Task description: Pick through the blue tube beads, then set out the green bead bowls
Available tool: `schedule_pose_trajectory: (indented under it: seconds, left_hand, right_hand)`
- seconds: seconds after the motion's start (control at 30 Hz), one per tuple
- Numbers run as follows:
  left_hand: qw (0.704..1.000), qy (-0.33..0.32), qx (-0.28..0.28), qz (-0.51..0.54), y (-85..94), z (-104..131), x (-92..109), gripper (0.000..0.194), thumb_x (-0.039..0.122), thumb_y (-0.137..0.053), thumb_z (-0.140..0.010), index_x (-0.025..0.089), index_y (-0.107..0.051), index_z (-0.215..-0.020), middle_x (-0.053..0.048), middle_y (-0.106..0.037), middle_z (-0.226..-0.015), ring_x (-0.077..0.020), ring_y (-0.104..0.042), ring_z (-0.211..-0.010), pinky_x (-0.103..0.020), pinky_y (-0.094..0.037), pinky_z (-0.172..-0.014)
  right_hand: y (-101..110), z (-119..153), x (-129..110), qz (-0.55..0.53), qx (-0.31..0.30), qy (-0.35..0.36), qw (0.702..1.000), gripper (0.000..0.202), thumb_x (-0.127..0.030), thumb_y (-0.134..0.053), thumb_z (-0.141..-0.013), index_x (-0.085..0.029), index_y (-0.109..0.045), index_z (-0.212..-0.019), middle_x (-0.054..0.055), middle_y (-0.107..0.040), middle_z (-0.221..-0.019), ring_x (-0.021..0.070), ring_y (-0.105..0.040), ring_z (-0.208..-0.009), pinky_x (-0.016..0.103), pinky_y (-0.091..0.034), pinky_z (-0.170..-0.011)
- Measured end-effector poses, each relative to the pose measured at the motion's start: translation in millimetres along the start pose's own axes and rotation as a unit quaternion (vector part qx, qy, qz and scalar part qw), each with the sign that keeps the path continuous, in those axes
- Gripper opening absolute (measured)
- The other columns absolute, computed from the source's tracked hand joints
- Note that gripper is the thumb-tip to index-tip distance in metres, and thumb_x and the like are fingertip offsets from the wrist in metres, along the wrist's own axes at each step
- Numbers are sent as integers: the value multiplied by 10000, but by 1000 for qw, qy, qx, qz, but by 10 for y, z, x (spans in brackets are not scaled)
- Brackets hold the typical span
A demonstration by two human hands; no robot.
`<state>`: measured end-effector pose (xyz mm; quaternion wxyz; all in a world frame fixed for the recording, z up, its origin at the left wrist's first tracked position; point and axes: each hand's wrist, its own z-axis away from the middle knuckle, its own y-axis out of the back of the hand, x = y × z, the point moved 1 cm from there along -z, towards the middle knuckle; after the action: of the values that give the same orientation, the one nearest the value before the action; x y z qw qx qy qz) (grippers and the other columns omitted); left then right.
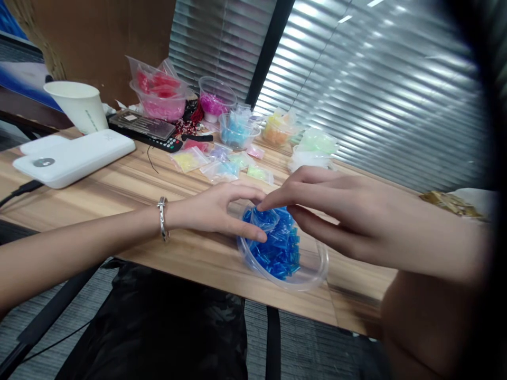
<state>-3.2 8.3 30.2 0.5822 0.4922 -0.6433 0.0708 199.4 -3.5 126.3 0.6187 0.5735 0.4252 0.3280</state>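
A clear plastic bowl (312, 274) stands near the table's front edge, holding several blue tube beads (279, 248). A small clear bag (264, 218) lies on top of the beads. My left hand (219, 211), with a silver bracelet on its wrist, pinches the bag's left side between thumb and fingers. From the right, my right hand (332, 211) reaches over the bowl, and its fingertips meet the left hand at the bag's top edge.
Several small bags of coloured beads (222, 161) lie on the wooden table (119, 184) beyond the bowl. Tubs of pink, blue, orange and green beads stand behind them. A white power bank (75, 155), a paper cup (79, 105) and a remote (144, 129) sit at left.
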Motion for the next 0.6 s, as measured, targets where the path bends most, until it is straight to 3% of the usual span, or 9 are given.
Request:
schedule_pose_trajectory:
  seconds: [0.17,0.4,0.6]
  left_hand:
    - [1000,-18,6,-15,4,-2,-24,365,404,-762,-762,212,-679,-1061,-34,-674,-1131,-209,-580,-1127,-336,-411,-1020]
    - [1000,-16,14,-19,1,3,-8,395,403,-771,-752,223,-683,-1092,-30,-682,-1112,-206,-588,-1113,-355,-406,-1039]
    - [999,-29,32,-29,-2,5,-34,432,409,-789,-727,218,-691,-1103,-44,-667,-1145,-212,-586,-1120,-353,-417,-1032]
  right_hand:
    - [-71,-64,28,-6,-55,11,998,296,-228,-378,-985,-234,-616,-1161,74,-623,-1014,180,-584,-831,317,-446,-733]
    - [-17,-3,26,12,-7,-2,1000,309,-253,-375,-989,-214,-622,-1170,74,-625,-968,179,-574,-791,317,-434,-712]
    - [-34,-2,63,13,-51,4,999,291,-242,-388,-985,-233,-626,-1152,62,-626,-951,170,-572,-774,307,-432,-699]
